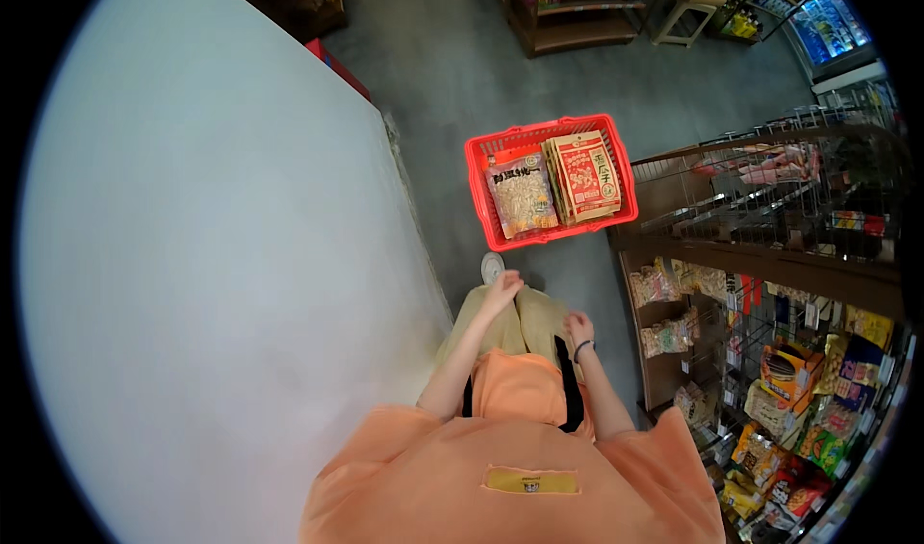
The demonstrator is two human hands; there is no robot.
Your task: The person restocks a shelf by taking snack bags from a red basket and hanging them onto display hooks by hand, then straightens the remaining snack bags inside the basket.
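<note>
Two bare hands are hanging near the red plastic basket, neither one touching it in this view. The left hand is hovering over tan trousers, just short of the basket's near left corner, its fingers curling loosely around nothing visible. The right hand, wearing a dark bracelet at the wrist, is hanging farther back from the near edge; its fingers are bending, but whether they are pressing together I cannot tell. Inside the basket, a clear bag of pale snack pieces is lying toward the left edge, and brown-and-red packs are leaning in a stack toward the right edge. Whatever is supporting the basket is staying hidden. Snack bags are filling a rack at right.
</note>
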